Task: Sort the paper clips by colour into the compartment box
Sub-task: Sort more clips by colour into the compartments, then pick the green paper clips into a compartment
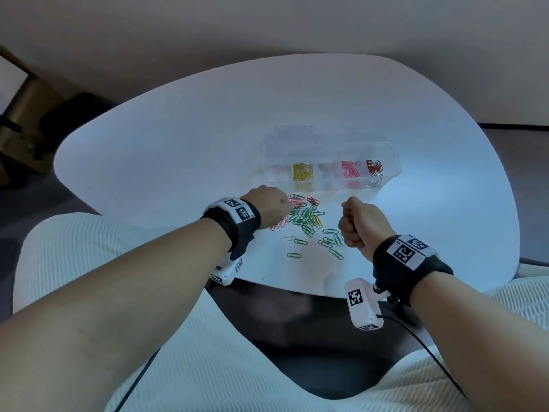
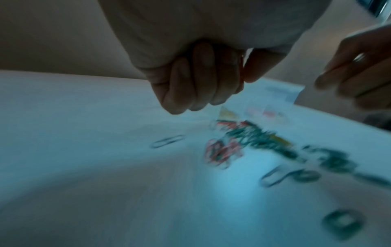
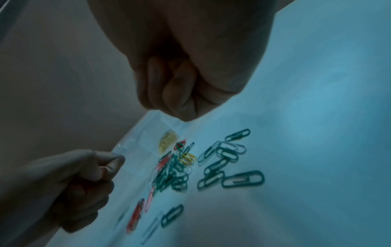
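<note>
Green paper clips [image 1: 303,220] make up most of the loose heap on the white counter [image 1: 166,150], with a few pink, red, yellow and white ones mixed in, and more green ones strewn to the near right of it. Just beyond the heap stands the clear compartment box [image 1: 330,162], its long side facing the person. In it, yellow clips [image 1: 302,172] fill one cell left of the middle, pink clips [image 1: 351,170] lie in a cell further right, and red clips [image 1: 375,168] in the rightmost cell.

Over the left edge of the heap hangs the left hand [image 1: 269,210], knuckles up, its fingers [image 2: 190,86] curled into the palm and the thumb tip set against the forefinger; the left wrist view is too blurred to tell whether a clip is pinched there. To the right of the heap the right hand [image 1: 363,226] is raised off the counter, its fingers [image 3: 169,86] folded tight into a fist; nothing shows between them, and whether the fist hides a clip cannot be told.

Black wrist straps with white marker tags sit on both forearms, and pale ribbed cloth covers the person's lap below the near counter edge.
</note>
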`<state>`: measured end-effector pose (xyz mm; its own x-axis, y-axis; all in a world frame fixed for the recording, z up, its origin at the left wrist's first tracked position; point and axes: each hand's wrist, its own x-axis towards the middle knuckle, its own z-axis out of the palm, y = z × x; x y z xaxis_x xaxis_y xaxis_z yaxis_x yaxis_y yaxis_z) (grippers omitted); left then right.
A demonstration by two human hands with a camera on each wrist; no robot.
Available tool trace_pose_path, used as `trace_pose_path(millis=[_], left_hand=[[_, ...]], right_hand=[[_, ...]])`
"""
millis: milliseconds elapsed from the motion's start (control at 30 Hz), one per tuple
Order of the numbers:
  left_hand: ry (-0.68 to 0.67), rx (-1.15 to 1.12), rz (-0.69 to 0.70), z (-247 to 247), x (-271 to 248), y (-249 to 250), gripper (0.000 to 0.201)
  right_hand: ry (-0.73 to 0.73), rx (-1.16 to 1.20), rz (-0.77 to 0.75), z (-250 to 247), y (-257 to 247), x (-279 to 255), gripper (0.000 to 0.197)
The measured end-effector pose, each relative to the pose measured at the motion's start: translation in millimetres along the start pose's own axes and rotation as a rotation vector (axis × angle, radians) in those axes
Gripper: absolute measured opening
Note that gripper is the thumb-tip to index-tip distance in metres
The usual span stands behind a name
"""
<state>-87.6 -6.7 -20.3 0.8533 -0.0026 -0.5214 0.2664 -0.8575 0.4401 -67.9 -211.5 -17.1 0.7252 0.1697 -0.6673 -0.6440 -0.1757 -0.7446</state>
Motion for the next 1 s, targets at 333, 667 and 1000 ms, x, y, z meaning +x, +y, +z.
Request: trace_pose_path(millis=[333, 667, 1000], left_hand=[[-0.010, -0.654, 0.158, 2, -7, 82, 0.029], [-0.012, -0.033, 0.177, -4, 26, 137, 0.037], [0.151, -0.011, 0.162, -15, 70, 178, 0.028]], right_hand=[[0.049, -0.328, -0.030, -35, -41, 5, 0.019], [0.369, -0.767, -0.312, -64, -112, 44, 0.022], [0.333, -0.528, -0.287, -60, -101, 46, 0.039]])
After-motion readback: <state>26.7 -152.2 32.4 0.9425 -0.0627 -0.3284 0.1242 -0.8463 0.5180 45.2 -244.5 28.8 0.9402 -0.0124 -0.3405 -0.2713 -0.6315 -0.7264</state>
